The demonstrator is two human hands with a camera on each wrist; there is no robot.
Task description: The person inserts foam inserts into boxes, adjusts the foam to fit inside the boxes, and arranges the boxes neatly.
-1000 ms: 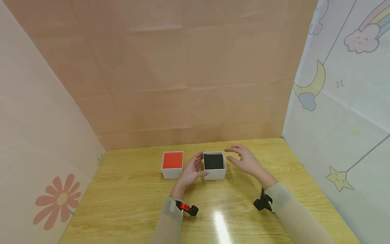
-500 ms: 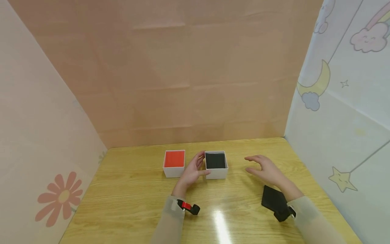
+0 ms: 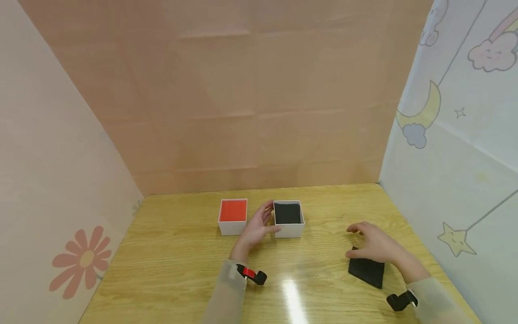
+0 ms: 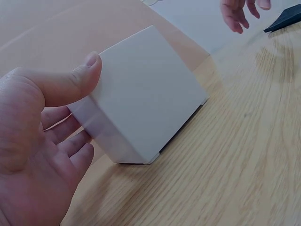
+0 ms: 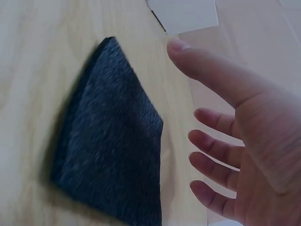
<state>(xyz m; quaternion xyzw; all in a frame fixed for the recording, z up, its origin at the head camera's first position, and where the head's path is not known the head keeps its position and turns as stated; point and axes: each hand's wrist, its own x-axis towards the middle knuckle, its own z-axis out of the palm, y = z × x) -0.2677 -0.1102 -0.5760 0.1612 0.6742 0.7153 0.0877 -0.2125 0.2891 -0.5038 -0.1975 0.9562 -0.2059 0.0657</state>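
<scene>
An open white box with a black lining or pad inside stands near the middle of the table. My left hand holds its left side. In the left wrist view the thumb lies at the front edge of the box, and the fingers are at its left side. To the right, a flat black square felt-like pad lies on the wood, one corner raised slightly in the right wrist view. My right hand hovers over the pad's far side, fingers loosely bent and thumb apart, holding nothing.
A second open white box, with a red insert, stands left of my left hand. A tan backdrop rises behind the wooden table. Patterned pale panels stand on both sides.
My right hand has moved from beside the box rightward and nearer, over the black pad on the table. My left hand has stayed at the box. The head view has shifted slightly.
</scene>
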